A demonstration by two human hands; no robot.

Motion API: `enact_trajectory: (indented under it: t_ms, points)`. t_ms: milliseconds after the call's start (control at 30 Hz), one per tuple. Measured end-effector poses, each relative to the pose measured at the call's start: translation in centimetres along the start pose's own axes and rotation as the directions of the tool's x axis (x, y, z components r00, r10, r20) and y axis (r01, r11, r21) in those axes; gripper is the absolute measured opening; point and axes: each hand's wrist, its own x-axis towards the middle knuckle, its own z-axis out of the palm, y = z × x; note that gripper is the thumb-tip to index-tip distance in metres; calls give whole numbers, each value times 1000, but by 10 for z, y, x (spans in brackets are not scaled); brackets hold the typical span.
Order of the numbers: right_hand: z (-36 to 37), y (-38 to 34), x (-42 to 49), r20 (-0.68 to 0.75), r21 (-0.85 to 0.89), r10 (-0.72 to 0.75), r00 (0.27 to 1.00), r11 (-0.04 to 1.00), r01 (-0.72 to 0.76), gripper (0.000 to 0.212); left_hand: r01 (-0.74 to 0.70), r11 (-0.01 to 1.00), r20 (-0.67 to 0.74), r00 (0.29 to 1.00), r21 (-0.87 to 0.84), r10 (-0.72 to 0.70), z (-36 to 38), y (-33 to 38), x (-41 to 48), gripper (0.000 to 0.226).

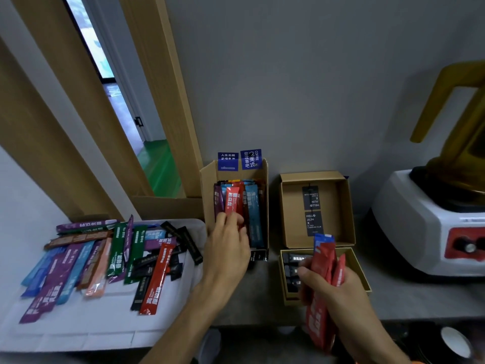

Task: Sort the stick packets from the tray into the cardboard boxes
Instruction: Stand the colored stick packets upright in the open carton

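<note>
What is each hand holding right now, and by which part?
Left hand pinches the red packet by its lower end, at the tall box. Right hand grips a bundle of red packets around the middle.

White blender [420, 232] by grey wall [315, 74]

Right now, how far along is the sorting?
Roughly midway, I'd guess. Done: the tall box holds several upright packets, and the low box holds black packets. In hand: the left hand pinches a red packet at the tall box; the right hand grips a red bundle. Left: many loose packets lie on the tray.
</note>
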Motion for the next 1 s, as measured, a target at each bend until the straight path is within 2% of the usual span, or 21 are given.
enact_trajectory:
  t_ms: [67,133,200,267,400,467,533,600,800,867,1000]
  points:
    - [-2,-3,0,35,-34,-5,999,999,6,39,-88,975,77,991,-206,105,-19,19,-9,5]
    - [-1,-7,-1,106,-54,-2,994,999,7,42,-181,919,188,948,-349,258,-36,39,-16,5]
    - [4,-11,-1,197,-53,-10,980,998,20,49,-217,898,281,898,-383,338,-45,52,-20,14]
    - [11,-14,-3,260,-39,-38,965,998,50,47,-222,902,335,874,-369,352,-47,56,-20,16]
    - [15,-17,-5,303,29,-62,951,998,56,45,-189,907,312,896,-377,317,-50,52,-19,3]
    - [13,-16,-5,307,26,-47,950,999,41,50,-125,914,258,937,-386,237,-52,46,-14,5]
    - [10,-14,-4,292,42,-19,956,999,7,50,-11,880,216,968,-474,128,-56,40,-7,6]
    - [8,-12,-5,268,57,-4,963,998,-12,48,77,827,219,974,-557,57,-61,37,-1,8]
    - [5,-10,-8,232,58,-21,973,998,8,36,139,791,212,977,-595,-12,-60,32,-1,7]
    - [4,-10,-8,222,63,-29,975,998,16,35,150,775,239,971,-614,2,-61,33,-2,5]
    - [3,-8,-7,207,112,-24,978,994,1,35,166,740,360,927,-652,108,-67,35,-2,16]
